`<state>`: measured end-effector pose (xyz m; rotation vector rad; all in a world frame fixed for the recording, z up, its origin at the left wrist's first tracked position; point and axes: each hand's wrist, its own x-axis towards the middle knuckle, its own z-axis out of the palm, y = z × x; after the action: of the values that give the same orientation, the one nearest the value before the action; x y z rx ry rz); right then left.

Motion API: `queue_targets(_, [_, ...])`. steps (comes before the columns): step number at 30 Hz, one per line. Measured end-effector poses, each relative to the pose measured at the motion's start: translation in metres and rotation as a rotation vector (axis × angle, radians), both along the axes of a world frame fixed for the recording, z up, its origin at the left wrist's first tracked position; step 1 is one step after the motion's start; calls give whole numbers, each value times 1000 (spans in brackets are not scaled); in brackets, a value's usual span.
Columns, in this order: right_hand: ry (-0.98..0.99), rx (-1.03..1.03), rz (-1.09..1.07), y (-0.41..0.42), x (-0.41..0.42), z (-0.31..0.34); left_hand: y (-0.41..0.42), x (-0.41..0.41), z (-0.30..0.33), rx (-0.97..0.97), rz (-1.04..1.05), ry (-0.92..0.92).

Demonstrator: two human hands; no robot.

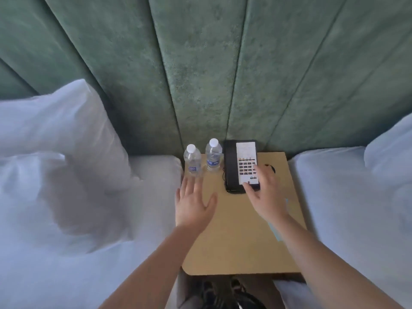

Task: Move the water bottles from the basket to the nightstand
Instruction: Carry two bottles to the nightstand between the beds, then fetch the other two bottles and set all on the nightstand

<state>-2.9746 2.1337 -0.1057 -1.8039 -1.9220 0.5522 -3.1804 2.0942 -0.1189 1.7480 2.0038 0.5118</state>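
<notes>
Both my hands hover empty — left hand (193, 205) spread behind the two bottles (192, 160) standing on the nightstand (236, 237), right hand (265, 192) loose over the phone (240, 166).

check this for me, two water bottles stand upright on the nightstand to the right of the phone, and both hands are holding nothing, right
Not quite: the head view shows the two water bottles standing upright on the nightstand to the left of the phone, not its right. The rest holds: the left hand is spread open near the bottles, and the right hand rests on the phone with no grip on anything.
</notes>
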Motion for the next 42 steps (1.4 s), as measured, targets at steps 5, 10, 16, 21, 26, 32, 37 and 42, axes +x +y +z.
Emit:
queue_targets(5, [-34,-45,-246,-78,49,14,-35,45,7,-10,-243,81])
queue_targets(10, [-60,-96,-465,-141,89,13,-61,109,9,-33,-455,126])
queue_targets(16, [0,-135,-713,-232,140,8,-99,189,17,-41,-696,235])
queue_targets(21, [47,-126,-963,-339,189,12,-168,273,29,-2,-929,208])
queue_targets(26, [41,-159,-1235,-483,228,11,-284,354,39,39,-1215,230])
queue_targets(32, [58,-213,-1562,-660,234,4,-442,414,34,59,-1566,200])
queue_targets(37, [96,-272,-1869,-793,201,-2,-576,443,30,80,-1885,223])
queue_targets(42, [193,-258,-2240,-902,142,1,-701,443,30,122,-2214,215])
